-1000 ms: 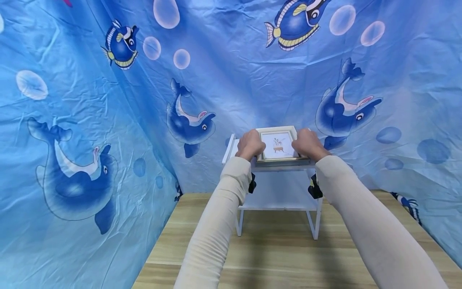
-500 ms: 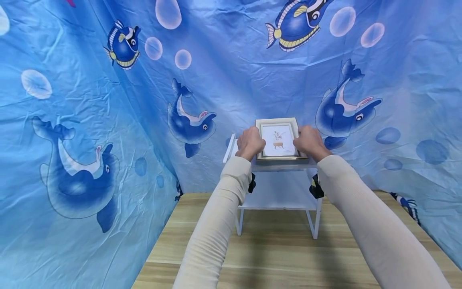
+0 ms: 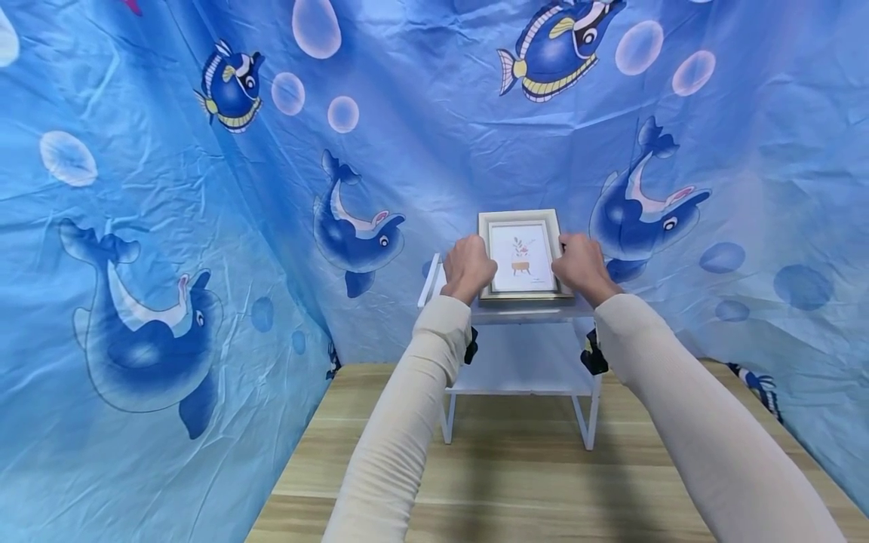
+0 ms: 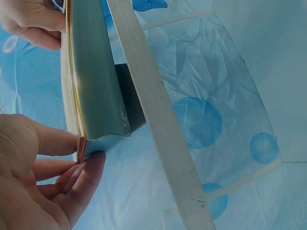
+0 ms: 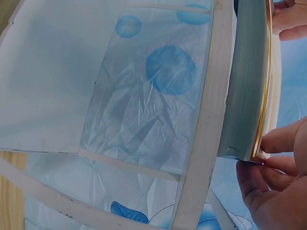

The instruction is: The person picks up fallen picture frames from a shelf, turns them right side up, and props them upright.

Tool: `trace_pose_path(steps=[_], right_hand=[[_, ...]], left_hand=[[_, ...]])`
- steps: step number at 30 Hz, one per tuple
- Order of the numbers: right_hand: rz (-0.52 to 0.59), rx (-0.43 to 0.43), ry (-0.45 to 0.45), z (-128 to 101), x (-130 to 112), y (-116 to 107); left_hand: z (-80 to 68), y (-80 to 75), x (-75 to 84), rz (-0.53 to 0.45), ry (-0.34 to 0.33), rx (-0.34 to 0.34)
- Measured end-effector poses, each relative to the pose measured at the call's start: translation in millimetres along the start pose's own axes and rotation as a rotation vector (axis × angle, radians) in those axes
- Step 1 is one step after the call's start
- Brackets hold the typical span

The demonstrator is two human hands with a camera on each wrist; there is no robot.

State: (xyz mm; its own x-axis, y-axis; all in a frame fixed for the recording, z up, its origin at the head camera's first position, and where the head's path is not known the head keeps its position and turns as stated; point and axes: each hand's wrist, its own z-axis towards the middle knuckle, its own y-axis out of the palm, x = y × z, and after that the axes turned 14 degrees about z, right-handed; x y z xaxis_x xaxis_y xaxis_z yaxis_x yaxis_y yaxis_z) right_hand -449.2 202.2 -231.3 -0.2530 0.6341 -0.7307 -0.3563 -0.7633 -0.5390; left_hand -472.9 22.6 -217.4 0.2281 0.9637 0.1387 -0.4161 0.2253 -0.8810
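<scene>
A picture frame (image 3: pixel 520 260) with a pale rim, gold trim and a print of a plant in an orange-brown pot leans back over a small white table (image 3: pixel 536 358). My left hand (image 3: pixel 470 265) grips its left side, and my right hand (image 3: pixel 581 265) grips the right side. Seen from the left wrist, thumb and fingers pinch the lower corner of the frame (image 4: pixel 98 72), whose edge is grey-green. The right wrist view has the right hand (image 5: pixel 280 177) pinching the opposite corner. The frame's lower edge is close over the tabletop's front edge (image 4: pixel 158 115).
Behind the table hangs a blue curtain (image 3: pixel 441 151) printed with dolphins, fish and bubbles; it also runs along the left and right. A lower shelf (image 3: pixel 523 377) and white metal legs (image 3: pixel 589 422) stand on the wood-look floor (image 3: pixel 523 490).
The picture frame's far edge has risen, so its front faces me more upright. Both hands keep their grip on the sides and have shifted up only slightly.
</scene>
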Motion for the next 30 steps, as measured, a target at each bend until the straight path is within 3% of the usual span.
trace_pose_path(steps=[13, 30], right_hand=[[0.081, 0.05, -0.012, -2.5, -2.3, 0.8], [0.124, 0.149, -0.037, -3.9, -4.4, 6.3]], left_hand=[[0.4, 1.6, -0.1, 0.022, -0.032, 0.092], [-7.9, 0.3, -2.0, -0.031, 0.005, 0.17]])
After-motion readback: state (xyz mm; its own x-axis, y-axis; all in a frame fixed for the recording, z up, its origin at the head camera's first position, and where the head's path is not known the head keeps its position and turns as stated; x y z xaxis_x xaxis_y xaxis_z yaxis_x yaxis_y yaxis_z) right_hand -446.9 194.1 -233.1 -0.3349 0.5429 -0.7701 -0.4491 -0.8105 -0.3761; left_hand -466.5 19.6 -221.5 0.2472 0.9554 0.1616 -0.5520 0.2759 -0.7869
